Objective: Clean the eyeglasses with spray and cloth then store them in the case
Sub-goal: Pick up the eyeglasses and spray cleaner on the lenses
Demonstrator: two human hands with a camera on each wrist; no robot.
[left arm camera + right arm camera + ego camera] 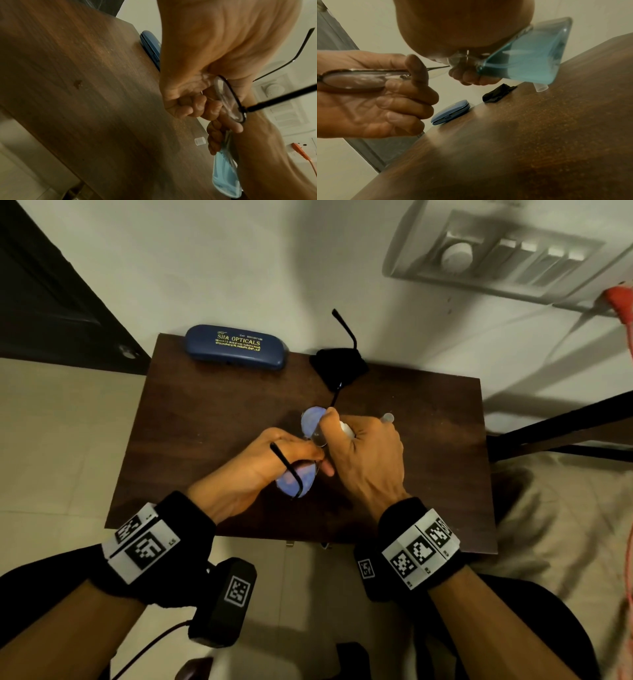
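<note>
Dark wood of the small table point(212, 419) is carrying the closed blue case point(235, 346) and the black cloth point(337, 368) at its far edge, with a clear cap point(388, 417) lying nearby. Above it, the left hand point(260, 470) is pinching the eyeglasses point(301, 460) at the bridge, while the right hand point(363, 453) is curling its fingers point(471, 77) round the spray bottle point(527, 54), nozzle seemingly aimed at the far lens. Spraying is underway; next, the bottle needs putting down and the cloth fetching.
</note>
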